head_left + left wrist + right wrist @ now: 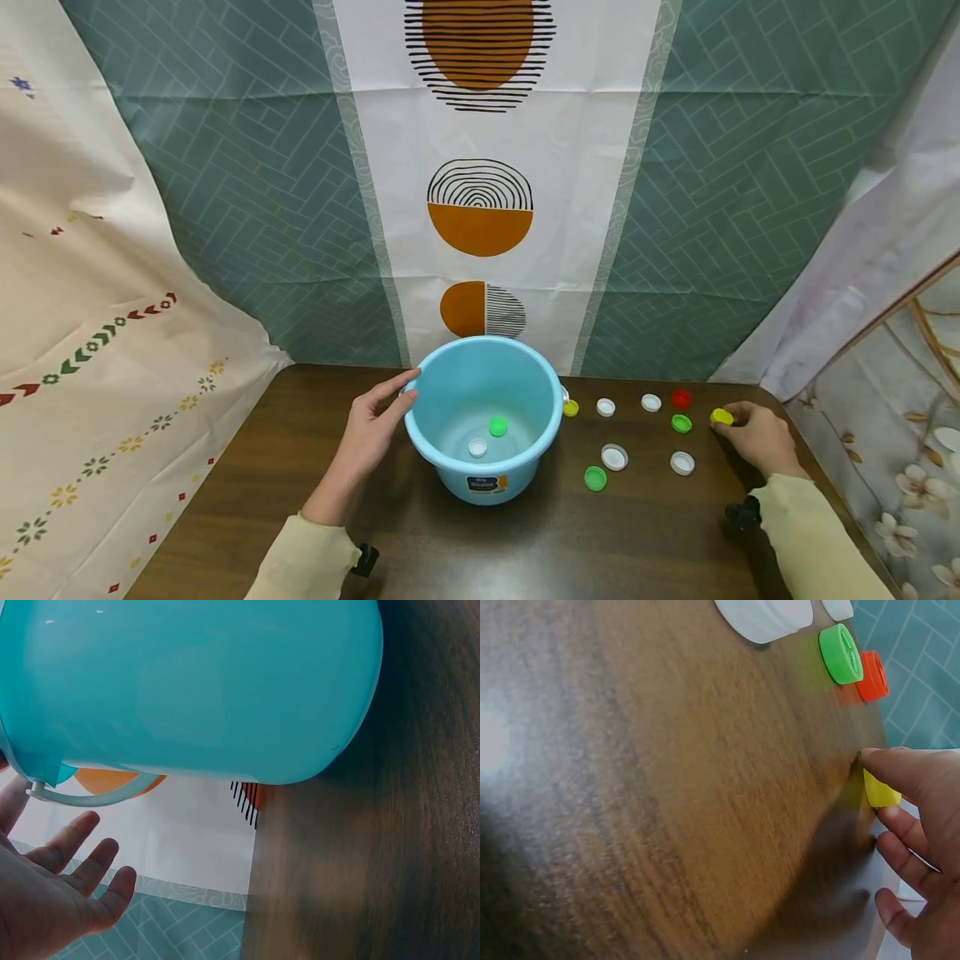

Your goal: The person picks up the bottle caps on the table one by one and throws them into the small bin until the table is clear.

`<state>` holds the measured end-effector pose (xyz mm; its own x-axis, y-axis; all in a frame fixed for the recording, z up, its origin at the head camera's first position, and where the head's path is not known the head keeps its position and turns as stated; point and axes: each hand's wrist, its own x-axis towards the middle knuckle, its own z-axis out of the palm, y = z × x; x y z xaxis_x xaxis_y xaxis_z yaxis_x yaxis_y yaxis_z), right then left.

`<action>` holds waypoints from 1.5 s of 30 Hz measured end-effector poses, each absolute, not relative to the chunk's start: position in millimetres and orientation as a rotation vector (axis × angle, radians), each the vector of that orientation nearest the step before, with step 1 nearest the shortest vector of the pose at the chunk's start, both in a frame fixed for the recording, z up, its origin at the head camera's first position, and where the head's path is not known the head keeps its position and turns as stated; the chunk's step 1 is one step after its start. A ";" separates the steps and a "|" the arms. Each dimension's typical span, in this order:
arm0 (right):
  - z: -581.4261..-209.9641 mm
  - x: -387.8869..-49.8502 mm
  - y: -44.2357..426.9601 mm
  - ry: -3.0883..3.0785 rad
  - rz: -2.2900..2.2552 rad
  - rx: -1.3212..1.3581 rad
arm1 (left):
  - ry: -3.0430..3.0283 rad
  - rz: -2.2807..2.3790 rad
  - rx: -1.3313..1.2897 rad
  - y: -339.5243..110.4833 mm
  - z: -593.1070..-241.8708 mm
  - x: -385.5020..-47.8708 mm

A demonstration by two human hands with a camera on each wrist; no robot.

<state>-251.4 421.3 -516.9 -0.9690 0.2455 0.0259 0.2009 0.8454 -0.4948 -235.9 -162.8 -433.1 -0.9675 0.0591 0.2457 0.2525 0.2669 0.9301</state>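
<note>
A light-blue plastic bucket stands on the brown table, with a green bottle cap and a white cap on its bottom. My left hand touches the bucket's left rim with thumb and index fingertips; in the left wrist view its other fingers spread loosely below the bucket's handle. At the table's right side, my right hand pinches a yellow bottle cap between thumb and index finger. Nearby lie a green cap, a red cap and a white cap.
Between bucket and right hand lie more caps: a larger white one, a green one, two small white ones and a yellow one beside the bucket. Patterned cloth hangs behind the table and along both sides.
</note>
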 end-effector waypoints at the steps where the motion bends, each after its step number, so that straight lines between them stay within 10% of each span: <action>1: -517.2 -251.0 421.1 -2.930 0.769 -0.353 | -2.365 -1.787 -0.295 -162.8 -432.9 -236.0; 45: -463.9 -244.5 391.2 -2.699 0.887 -0.276 | -2.348 -1.818 -0.324 -163.5 -433.5 -235.7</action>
